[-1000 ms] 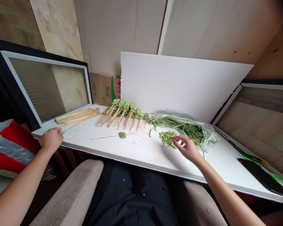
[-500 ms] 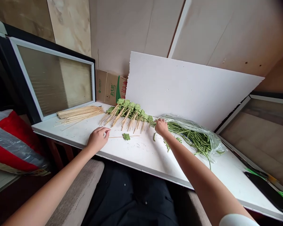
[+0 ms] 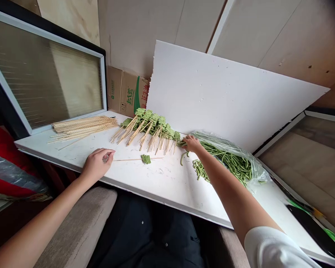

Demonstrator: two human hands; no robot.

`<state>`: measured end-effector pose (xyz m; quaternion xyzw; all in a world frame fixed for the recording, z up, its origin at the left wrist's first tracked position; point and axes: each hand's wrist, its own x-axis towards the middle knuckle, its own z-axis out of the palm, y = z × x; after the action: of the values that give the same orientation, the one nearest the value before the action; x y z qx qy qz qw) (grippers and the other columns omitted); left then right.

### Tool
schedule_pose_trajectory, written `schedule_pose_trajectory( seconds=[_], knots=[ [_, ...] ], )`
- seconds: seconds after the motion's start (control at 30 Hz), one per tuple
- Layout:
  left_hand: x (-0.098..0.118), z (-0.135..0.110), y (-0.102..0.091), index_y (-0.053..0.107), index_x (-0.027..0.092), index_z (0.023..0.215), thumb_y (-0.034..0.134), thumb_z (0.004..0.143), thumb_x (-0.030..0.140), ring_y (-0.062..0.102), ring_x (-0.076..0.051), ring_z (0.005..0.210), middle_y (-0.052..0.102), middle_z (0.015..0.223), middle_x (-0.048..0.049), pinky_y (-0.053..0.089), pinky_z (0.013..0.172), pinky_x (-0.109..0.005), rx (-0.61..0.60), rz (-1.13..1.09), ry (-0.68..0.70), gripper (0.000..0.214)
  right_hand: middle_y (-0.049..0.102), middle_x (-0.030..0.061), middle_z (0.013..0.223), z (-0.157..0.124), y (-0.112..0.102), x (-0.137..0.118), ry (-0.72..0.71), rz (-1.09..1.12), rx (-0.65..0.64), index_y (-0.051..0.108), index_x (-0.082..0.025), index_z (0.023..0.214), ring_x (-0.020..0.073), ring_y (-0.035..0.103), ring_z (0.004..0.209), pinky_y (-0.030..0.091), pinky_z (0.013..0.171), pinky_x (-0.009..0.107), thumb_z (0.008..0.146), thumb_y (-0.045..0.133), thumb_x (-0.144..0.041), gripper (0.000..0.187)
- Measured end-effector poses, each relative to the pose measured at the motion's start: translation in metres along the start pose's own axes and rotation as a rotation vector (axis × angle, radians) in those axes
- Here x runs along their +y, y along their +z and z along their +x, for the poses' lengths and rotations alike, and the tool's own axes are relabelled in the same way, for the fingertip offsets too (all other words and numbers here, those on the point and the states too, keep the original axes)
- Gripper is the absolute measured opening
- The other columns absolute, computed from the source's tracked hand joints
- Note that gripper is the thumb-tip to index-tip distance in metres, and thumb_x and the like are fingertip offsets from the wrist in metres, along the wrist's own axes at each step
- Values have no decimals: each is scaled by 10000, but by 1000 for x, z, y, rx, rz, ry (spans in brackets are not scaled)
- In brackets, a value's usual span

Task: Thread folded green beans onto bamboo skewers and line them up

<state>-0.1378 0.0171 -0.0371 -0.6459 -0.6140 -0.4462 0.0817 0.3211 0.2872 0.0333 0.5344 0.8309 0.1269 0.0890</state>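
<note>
My left hand [image 3: 96, 163] rests on the white board [image 3: 162, 182], fingers curled at the blunt end of a bamboo skewer [image 3: 128, 159] that carries a few green bean pieces [image 3: 146, 159]. My right hand [image 3: 192, 143] reaches far forward, fingers closed on long green beans [image 3: 229, 158] at the mouth of a clear plastic bag [image 3: 251, 163]. A heap of cut bean pieces [image 3: 200, 170] lies just right of my right forearm. Finished bean skewers [image 3: 149, 128] are piled behind the hands.
A bundle of bare bamboo skewers [image 3: 82, 125] lies at the back left. A white panel [image 3: 226, 93] leans against the wall, with a cardboard box [image 3: 127, 93] beside it. A framed glass panel [image 3: 44, 74] stands left. A dark phone [image 3: 309, 227] lies at the right edge.
My left hand moved from the board's left edge to the skewer's end. My right hand left the cut bean pieces and reached forward to the long beans at the bag's mouth.
</note>
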Motion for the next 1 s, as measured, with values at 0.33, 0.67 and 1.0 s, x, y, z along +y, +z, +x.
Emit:
schedule_pose_trajectory(
  seconds=[0.33, 0.67, 1.0],
  knots=[
    [2, -9, -5, 759, 182, 1046, 566, 1012, 323, 664, -176, 823, 737, 928, -35, 526, 829, -288, -19, 46, -14, 241, 439, 203, 1620, 8, 9, 33, -46, -102, 9, 453, -260, 1617, 426, 489, 1354, 553, 918, 435, 915, 721, -290, 752],
    [4, -12, -7, 768, 175, 1077, 584, 1010, 339, 626, -161, 847, 713, 930, -26, 511, 843, -280, -66, 136, -81, 255, 448, 201, 1582, 6, 31, 83, 78, -156, 29, 428, -301, 1598, 424, 495, 1315, 554, 879, 440, 958, 623, -256, 671],
    [17, -11, -5, 770, 181, 1081, 609, 1008, 317, 605, -152, 783, 703, 926, -12, 487, 785, -279, 22, 215, -57, 222, 506, 211, 1515, 19, 27, 113, 26, 72, -8, 516, -216, 1526, 426, 510, 1339, 505, 1032, 521, 924, 683, -452, 667]
  ],
)
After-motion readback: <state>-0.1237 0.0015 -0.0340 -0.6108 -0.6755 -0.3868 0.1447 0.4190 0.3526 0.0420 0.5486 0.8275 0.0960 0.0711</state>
